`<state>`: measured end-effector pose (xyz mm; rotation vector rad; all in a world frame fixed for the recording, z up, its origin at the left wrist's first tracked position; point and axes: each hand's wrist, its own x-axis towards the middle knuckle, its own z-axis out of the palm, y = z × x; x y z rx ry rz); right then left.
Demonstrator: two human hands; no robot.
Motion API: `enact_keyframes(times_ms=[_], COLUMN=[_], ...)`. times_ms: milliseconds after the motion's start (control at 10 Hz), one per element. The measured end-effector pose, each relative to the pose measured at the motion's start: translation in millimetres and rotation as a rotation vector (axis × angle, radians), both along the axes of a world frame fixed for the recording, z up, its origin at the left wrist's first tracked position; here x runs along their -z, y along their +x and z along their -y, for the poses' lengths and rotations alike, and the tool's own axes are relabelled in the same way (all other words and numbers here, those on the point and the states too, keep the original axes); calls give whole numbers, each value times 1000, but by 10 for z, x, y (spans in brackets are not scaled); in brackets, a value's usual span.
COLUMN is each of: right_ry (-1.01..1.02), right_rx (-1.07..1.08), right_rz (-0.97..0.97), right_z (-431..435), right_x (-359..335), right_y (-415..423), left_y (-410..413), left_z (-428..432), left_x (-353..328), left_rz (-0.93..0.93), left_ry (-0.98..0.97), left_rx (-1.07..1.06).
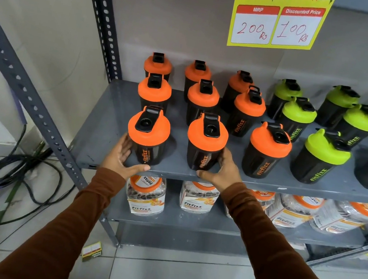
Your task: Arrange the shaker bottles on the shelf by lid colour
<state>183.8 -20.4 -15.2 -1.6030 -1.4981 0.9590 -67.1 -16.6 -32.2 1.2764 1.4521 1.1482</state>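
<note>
Black shaker bottles stand on a grey metal shelf [96, 140]. Several with orange lids fill the left part in rows, and several with green lids [327, 147] stand to the right. My left hand [120, 157] wraps the base of the front-left orange-lid bottle [148, 131], fingers on its left side and thumb under the front. My right hand [224, 169] holds the base of the neighbouring front orange-lid bottle [207, 138] from its right side. Another orange-lid bottle [270, 145] stands free just to the right of that one.
A yellow price sign [279, 19] hangs above the shelf. The lower shelf holds several clear jars with orange lids [145, 193]. Slotted grey uprights [28, 95] frame the left side. Black cables [4, 173] and a small yellow tag [91, 251] lie on the tiled floor.
</note>
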Motion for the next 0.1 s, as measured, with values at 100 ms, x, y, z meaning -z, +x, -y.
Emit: enact_keyframes(times_ms=[100], right_ry=[6], right_rx=[-28], right_rz=[-53], right_z=[89], right_x=[34], right_y=[34], left_y=[167], left_z=[224], left_x=[127], left_rz=[-168], left_ry=[78], left_rx=[-173])
